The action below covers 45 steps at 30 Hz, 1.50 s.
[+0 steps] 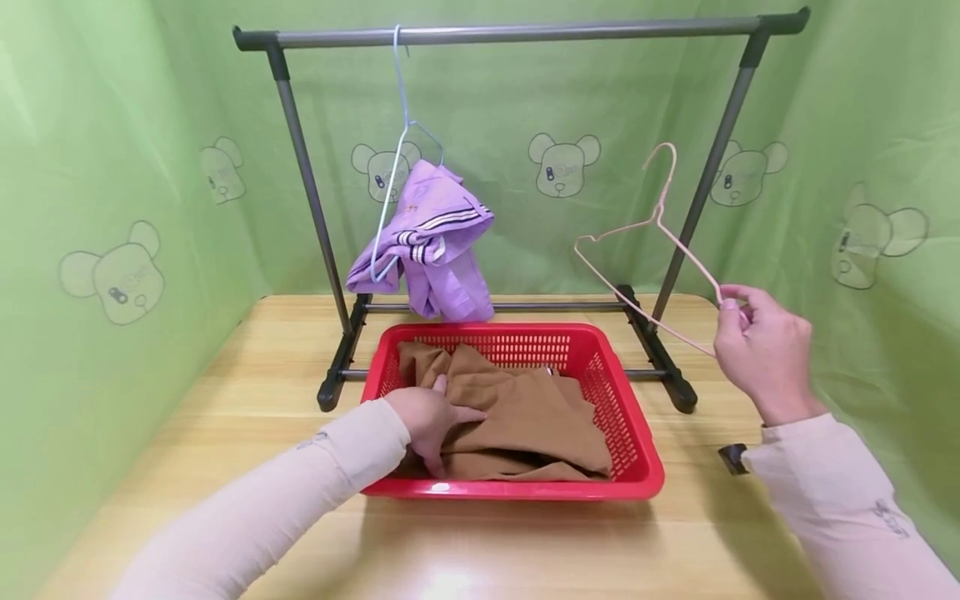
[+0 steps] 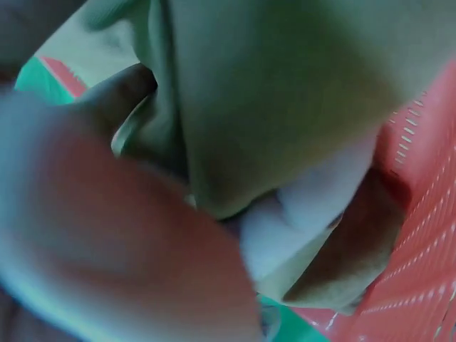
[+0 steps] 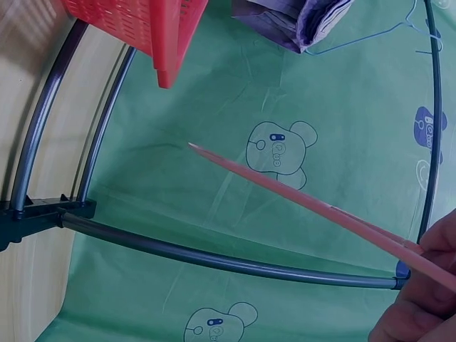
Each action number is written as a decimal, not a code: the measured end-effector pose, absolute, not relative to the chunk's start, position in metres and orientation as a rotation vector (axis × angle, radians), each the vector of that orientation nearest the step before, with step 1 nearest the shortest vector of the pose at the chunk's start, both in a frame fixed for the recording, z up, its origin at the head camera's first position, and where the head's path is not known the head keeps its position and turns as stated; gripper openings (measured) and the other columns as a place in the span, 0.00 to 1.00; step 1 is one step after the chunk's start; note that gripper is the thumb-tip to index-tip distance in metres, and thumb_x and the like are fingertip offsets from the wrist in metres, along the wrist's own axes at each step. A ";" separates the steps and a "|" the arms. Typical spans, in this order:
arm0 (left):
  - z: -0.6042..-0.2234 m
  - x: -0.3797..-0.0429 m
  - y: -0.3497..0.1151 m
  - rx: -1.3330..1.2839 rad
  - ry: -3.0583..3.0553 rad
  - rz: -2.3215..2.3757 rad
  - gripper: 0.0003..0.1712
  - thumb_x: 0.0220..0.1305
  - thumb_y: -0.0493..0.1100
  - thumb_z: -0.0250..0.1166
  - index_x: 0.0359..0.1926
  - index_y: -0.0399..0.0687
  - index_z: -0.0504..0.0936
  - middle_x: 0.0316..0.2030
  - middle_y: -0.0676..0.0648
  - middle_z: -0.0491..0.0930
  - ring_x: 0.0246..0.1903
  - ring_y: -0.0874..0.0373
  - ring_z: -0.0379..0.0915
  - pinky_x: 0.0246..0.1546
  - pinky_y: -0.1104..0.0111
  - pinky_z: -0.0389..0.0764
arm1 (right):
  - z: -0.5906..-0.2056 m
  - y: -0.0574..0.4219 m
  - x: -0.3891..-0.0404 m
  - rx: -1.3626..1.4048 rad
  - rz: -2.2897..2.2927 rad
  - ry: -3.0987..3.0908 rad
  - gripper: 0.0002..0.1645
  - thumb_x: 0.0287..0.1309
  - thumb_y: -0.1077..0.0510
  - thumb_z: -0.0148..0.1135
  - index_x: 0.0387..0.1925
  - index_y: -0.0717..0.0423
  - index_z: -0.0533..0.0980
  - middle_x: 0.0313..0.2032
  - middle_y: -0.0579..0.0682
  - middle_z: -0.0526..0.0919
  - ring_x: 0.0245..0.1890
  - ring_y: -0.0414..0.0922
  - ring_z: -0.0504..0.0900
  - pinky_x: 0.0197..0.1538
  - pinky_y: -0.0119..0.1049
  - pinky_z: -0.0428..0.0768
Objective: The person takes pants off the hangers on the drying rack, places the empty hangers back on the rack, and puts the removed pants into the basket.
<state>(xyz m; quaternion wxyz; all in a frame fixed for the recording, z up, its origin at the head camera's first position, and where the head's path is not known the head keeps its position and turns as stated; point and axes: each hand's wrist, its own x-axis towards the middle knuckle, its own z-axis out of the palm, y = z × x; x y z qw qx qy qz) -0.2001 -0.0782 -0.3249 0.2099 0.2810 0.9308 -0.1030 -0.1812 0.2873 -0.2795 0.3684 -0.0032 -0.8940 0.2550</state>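
Observation:
A brown garment (image 1: 525, 408) lies bunched in the red basket (image 1: 637, 442). My left hand (image 1: 431, 421) is inside the basket's left side, gripping a fold of that brown cloth. In the left wrist view, some fingers (image 2: 306, 199) pass behind the fabric and are partly hidden. To the right of the basket and raised above the table, my right hand (image 1: 765, 346) pinches a pink clothes hanger (image 1: 686, 250) by one lower corner. Its hook points up, and it carries nothing.
Behind the basket stands a grey clothes rack (image 1: 517, 33). A light blue hanger (image 1: 386, 200) with a purple striped garment (image 1: 442, 242) hangs from its left half. A small black object (image 1: 733, 458) lies beside the right sleeve. Green curtains surround the wooden table (image 1: 300, 500).

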 end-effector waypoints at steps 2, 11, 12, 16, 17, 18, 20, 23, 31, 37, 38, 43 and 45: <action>-0.323 -0.201 -0.081 0.792 2.588 -0.222 0.52 0.45 0.58 0.77 0.71 0.76 0.61 0.70 0.30 0.51 0.63 0.44 0.62 0.47 0.57 0.79 | -0.279 0.287 -0.181 -0.008 0.653 -2.295 0.19 0.69 0.60 0.47 0.51 0.68 0.77 0.25 0.59 0.78 0.13 0.39 0.64 0.13 0.29 0.61; -0.308 -0.203 -0.092 0.832 2.573 -0.068 0.38 0.57 0.57 0.70 0.68 0.73 0.67 0.69 0.46 0.63 0.72 0.46 0.47 0.60 0.48 0.67 | -0.278 0.287 -0.179 -0.009 0.635 -2.262 0.18 0.67 0.60 0.48 0.49 0.66 0.78 0.23 0.58 0.78 0.13 0.40 0.64 0.17 0.32 0.62; -0.306 -0.202 -0.093 0.840 2.573 -0.062 0.37 0.58 0.57 0.69 0.68 0.72 0.67 0.69 0.46 0.64 0.71 0.46 0.48 0.61 0.48 0.66 | -0.278 0.287 -0.178 -0.008 0.637 -2.262 0.18 0.67 0.60 0.48 0.49 0.66 0.78 0.23 0.58 0.78 0.13 0.40 0.64 0.17 0.32 0.62; -0.298 -0.201 -0.101 0.862 2.582 0.004 0.38 0.59 0.58 0.68 0.69 0.69 0.66 0.67 0.49 0.67 0.68 0.47 0.57 0.62 0.51 0.66 | -0.278 0.289 -0.178 -0.006 0.644 -2.272 0.18 0.68 0.60 0.48 0.50 0.67 0.78 0.23 0.58 0.77 0.12 0.39 0.64 0.15 0.31 0.61; -0.296 -0.200 -0.103 0.858 2.587 0.031 0.39 0.59 0.58 0.68 0.70 0.69 0.65 0.66 0.49 0.68 0.67 0.46 0.58 0.62 0.50 0.66 | -0.278 0.289 -0.178 -0.005 0.645 -2.273 0.18 0.68 0.60 0.48 0.50 0.67 0.78 0.23 0.58 0.77 0.12 0.40 0.63 0.15 0.31 0.61; -0.295 -0.199 -0.106 0.849 2.594 0.066 0.39 0.59 0.59 0.68 0.70 0.68 0.65 0.65 0.47 0.69 0.65 0.46 0.61 0.60 0.51 0.68 | -0.278 0.289 -0.178 -0.004 0.643 -2.274 0.18 0.68 0.60 0.48 0.50 0.67 0.78 0.23 0.58 0.77 0.12 0.40 0.64 0.16 0.31 0.61; -0.291 -0.198 -0.112 0.828 2.621 0.149 0.40 0.59 0.60 0.68 0.70 0.68 0.64 0.60 0.46 0.74 0.61 0.46 0.67 0.58 0.51 0.70 | -0.278 0.289 -0.179 -0.002 0.640 -2.273 0.18 0.68 0.60 0.48 0.50 0.67 0.78 0.23 0.58 0.77 0.12 0.40 0.64 0.17 0.32 0.61; -0.290 -0.197 -0.120 0.782 2.667 0.351 0.40 0.59 0.60 0.68 0.70 0.61 0.66 0.53 0.45 0.78 0.54 0.49 0.72 0.53 0.55 0.75 | -0.278 0.288 -0.179 0.003 0.637 -2.272 0.18 0.68 0.60 0.48 0.50 0.67 0.78 0.22 0.57 0.76 0.13 0.41 0.63 0.18 0.32 0.61; -0.301 -0.194 -0.142 0.632 2.302 1.296 0.33 0.65 0.45 0.65 0.67 0.43 0.64 0.60 0.37 0.71 0.50 0.46 0.77 0.37 0.61 0.84 | -0.278 0.287 -0.180 0.008 0.656 -2.279 0.19 0.68 0.60 0.47 0.50 0.67 0.77 0.21 0.56 0.75 0.13 0.41 0.63 0.15 0.32 0.60; -0.306 -0.185 -0.152 0.514 2.197 1.575 0.33 0.67 0.44 0.64 0.68 0.41 0.60 0.64 0.33 0.65 0.53 0.42 0.75 0.48 0.59 0.81 | -0.278 0.287 -0.180 0.015 0.666 -2.268 0.18 0.69 0.60 0.47 0.50 0.67 0.77 0.21 0.56 0.75 0.11 0.41 0.62 0.12 0.30 0.59; -0.307 -0.184 -0.153 0.471 2.213 1.615 0.34 0.67 0.44 0.64 0.68 0.41 0.60 0.65 0.32 0.64 0.54 0.41 0.74 0.49 0.59 0.80 | -0.278 0.287 -0.180 0.017 0.666 -2.267 0.19 0.69 0.60 0.47 0.50 0.67 0.77 0.21 0.57 0.75 0.11 0.40 0.62 0.12 0.30 0.59; -0.313 -0.178 -0.157 0.232 2.275 1.823 0.36 0.68 0.42 0.62 0.70 0.39 0.56 0.68 0.32 0.57 0.63 0.39 0.62 0.61 0.53 0.70 | -0.278 0.286 -0.180 0.025 0.663 -2.255 0.18 0.68 0.61 0.47 0.50 0.67 0.78 0.22 0.57 0.76 0.12 0.40 0.62 0.12 0.29 0.59; -0.317 -0.176 -0.159 0.141 2.295 1.869 0.37 0.68 0.42 0.61 0.71 0.39 0.53 0.68 0.32 0.55 0.66 0.38 0.56 0.63 0.49 0.65 | -0.278 0.285 -0.179 0.026 0.660 -2.247 0.18 0.68 0.61 0.48 0.50 0.67 0.78 0.22 0.57 0.76 0.12 0.40 0.62 0.13 0.29 0.59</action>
